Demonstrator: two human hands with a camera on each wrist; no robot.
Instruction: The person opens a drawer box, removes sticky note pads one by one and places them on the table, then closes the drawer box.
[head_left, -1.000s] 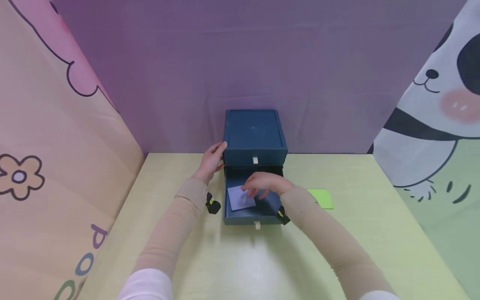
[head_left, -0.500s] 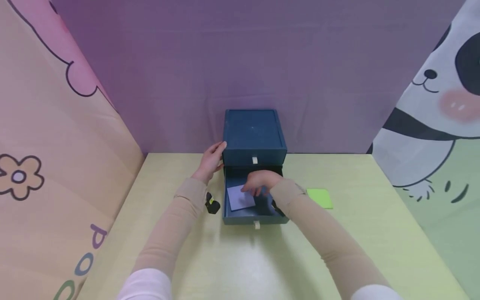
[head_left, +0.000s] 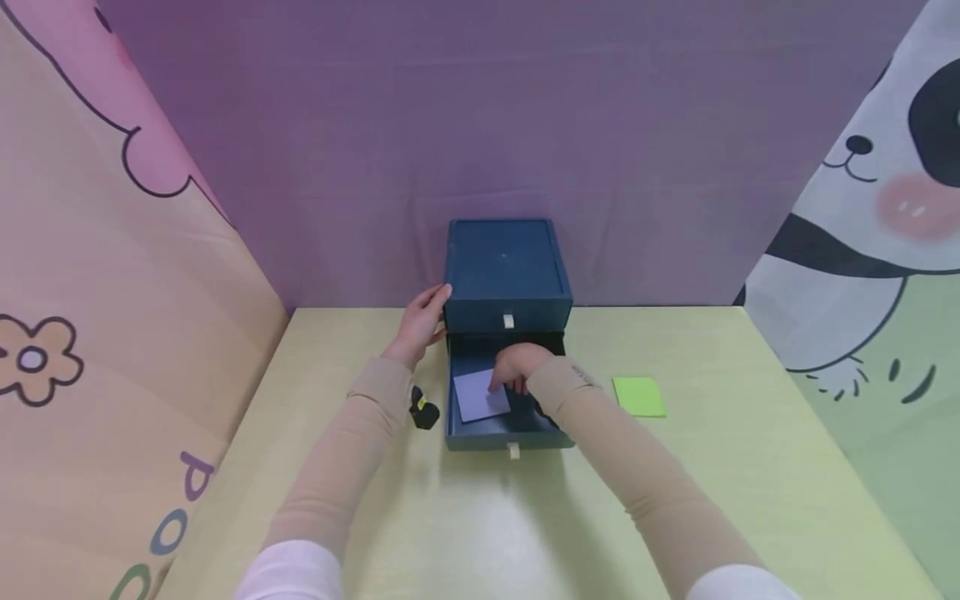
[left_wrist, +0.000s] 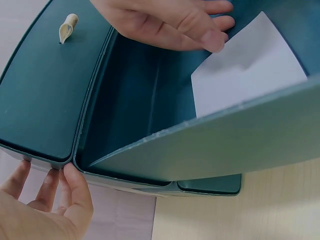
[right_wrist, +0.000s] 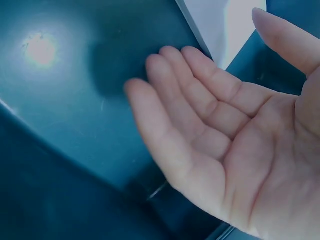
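A dark blue two-drawer box (head_left: 504, 258) stands at the back of the table. Its lower drawer (head_left: 476, 442) is pulled out; the upper one is in. My left hand (head_left: 420, 327) holds its fingertips against the box's left side, without wrapping round it. Inside the lower drawer lies a square pad of light purple notes (head_left: 472, 403), turned slightly askew. My right hand (head_left: 517, 364) reaches into that drawer, beside and partly over the pad's right edge. In the right wrist view its palm (right_wrist: 260, 150) has nothing in it and the fingers bend loosely. Contact with the pad is unclear.
A lime green square of notes (head_left: 639, 397) lies on the table (head_left: 487, 525), right of the box. White loop tabs (head_left: 508, 321) serve as drawer pulls. A purple cloth (head_left: 502, 125) hangs behind; printed sheets flank the table. A black wrist device (head_left: 424, 410) sits by my left sleeve.
My right hand and forearm have shifted a little left within the drawer, so the lime green square shows fully. My left hand, box and purple pad look the same.
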